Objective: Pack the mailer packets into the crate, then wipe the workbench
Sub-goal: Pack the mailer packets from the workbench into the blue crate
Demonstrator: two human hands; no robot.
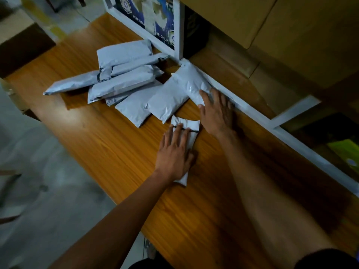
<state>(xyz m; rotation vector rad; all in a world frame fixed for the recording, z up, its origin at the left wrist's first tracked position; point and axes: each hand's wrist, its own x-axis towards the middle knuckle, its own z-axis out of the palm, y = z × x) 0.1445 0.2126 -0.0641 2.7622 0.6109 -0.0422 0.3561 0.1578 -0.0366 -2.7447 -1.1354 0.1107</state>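
Your left hand (175, 150) lies flat, palm down, on a small white packet (186, 144) on the wooden workbench (120, 152), fingers spread and straight, so it presses the packet rather than closing around it. That packet has a dark band across it just under your fingertips, and its near end pokes out below your wrist. Your right hand (217, 111) reaches a little further along the workbench from that small packet, toward the white frame rail (250, 111) at the bench's back edge; its fingers are open and laid over the near end of a longer grey packet (191, 82) that lies tight against the rail. You cannot tell whether the thumb has curled under it, but nothing is lifted. Beyond the small packet, away from you, two more flat grey packets (167, 100) overlap each other, touching the longer one. Further out from the small packet sits a loose pile of packets (120, 74), several stacked and crossing at angles, with one long one sticking out toward the bench's left edge. Past the pile, a white-framed panel (147, 22) with blue print stands upright on the workbench. Behind the rail, on the far side from the small packet, big brown cardboard boxes (291, 35) fill the view. No crate shows here.
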